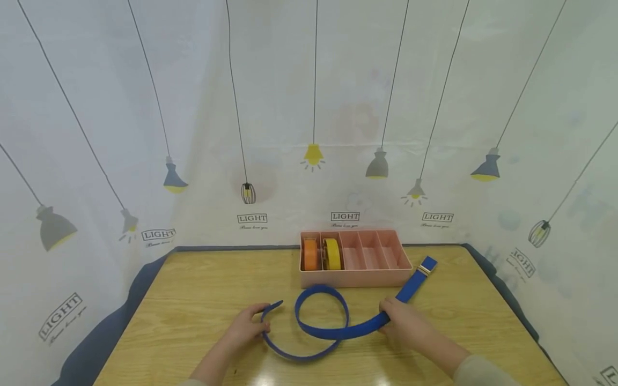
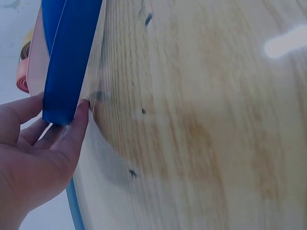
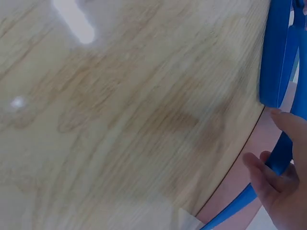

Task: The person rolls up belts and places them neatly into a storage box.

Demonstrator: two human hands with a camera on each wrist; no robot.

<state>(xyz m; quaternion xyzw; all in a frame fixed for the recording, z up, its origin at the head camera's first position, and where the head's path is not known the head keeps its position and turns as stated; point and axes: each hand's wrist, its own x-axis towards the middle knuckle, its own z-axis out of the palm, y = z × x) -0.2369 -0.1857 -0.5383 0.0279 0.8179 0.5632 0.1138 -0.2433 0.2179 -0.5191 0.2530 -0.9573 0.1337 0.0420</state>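
Note:
A blue belt point(image 1: 359, 329) lies loosely looped above the wooden table, its metal buckle point(image 1: 425, 269) at the far right end. My left hand point(image 1: 246, 324) holds the strap near its free end, with thumb and fingers on either side. Toward the buckle end, my right hand point(image 1: 410, 324) grips the strap. The left wrist view shows the blue strap point(image 2: 72, 62) between the thumb and fingers. At the right edge of the right wrist view, the right hand point(image 3: 283, 177) has the strap running through it; part of that hand is cut off.
Behind the belt stands a pink divided box point(image 1: 357, 279). An orange rolled strap point(image 1: 310, 254) and a yellow rolled strap point(image 1: 332, 254) fill its left compartments. The table point(image 1: 203, 284) ends at a cloth backdrop point(image 1: 280, 177) printed with lamps.

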